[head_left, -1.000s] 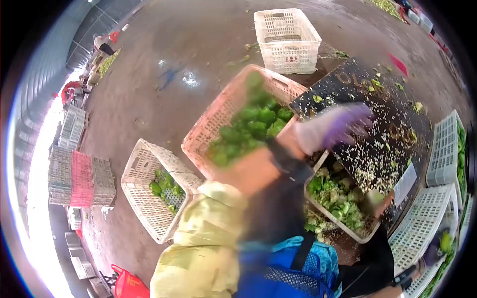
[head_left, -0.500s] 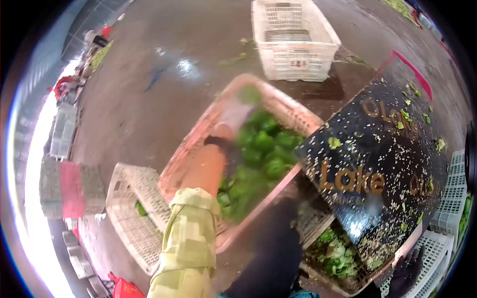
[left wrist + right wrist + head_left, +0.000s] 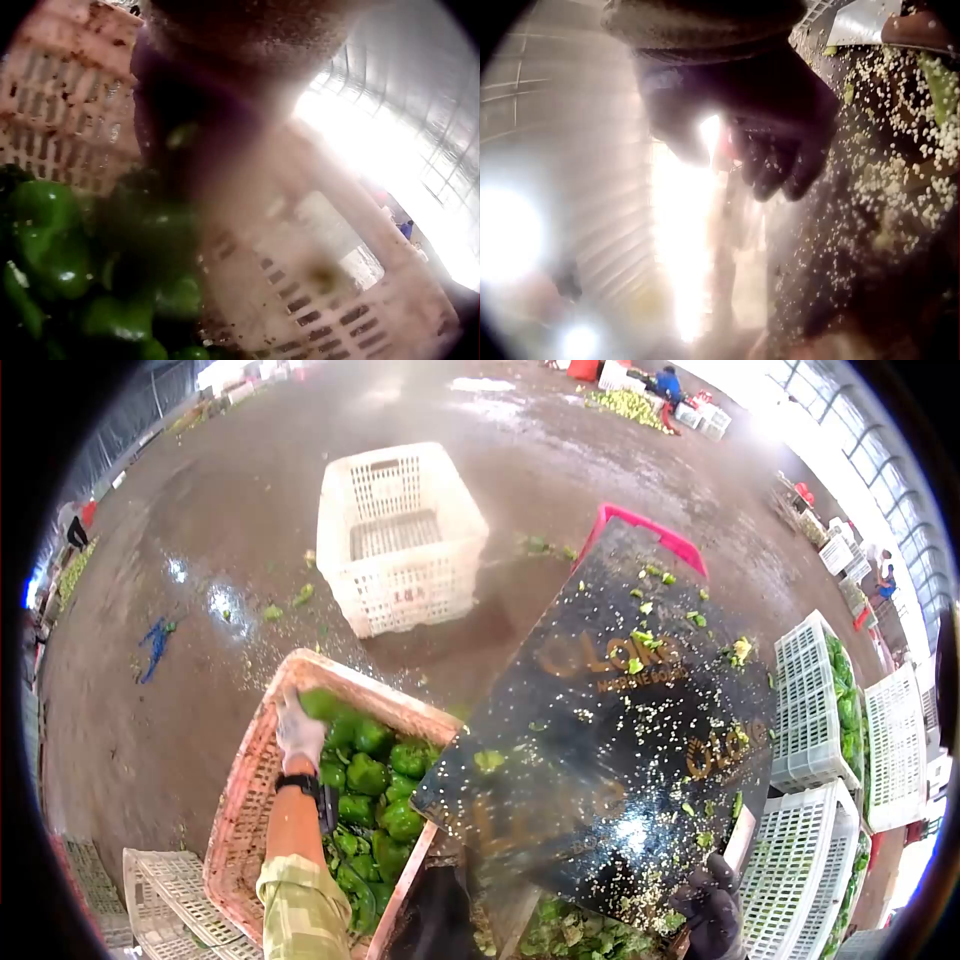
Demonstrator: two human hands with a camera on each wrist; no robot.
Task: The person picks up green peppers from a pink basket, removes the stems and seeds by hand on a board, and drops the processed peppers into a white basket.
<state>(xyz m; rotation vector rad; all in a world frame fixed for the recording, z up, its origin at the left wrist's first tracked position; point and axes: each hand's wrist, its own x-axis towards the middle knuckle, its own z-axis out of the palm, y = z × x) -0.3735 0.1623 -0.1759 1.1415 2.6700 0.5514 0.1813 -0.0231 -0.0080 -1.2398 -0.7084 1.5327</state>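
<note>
Looking across wet brown floor (image 3: 255, 540), spotting a lone white crate (image 3: 410, 585) standing beyond. Reaching inside a pink crate (image 3: 238, 810) with the gloved left hand (image 3: 300, 732), over beside heaped green peppers (image 3: 368, 775); not seeing clearly enough for telling any grasp there. Meeting an obstacle: a black board (image 3: 600, 760), strewn with pale seeds and green scraps, overlapping the crate's right side. Letting the dark-gloved right hand (image 3: 715, 905) hang loosely curled by the board's near edge, gripping nothing, just beside white side crates (image 3: 785, 870).
</note>
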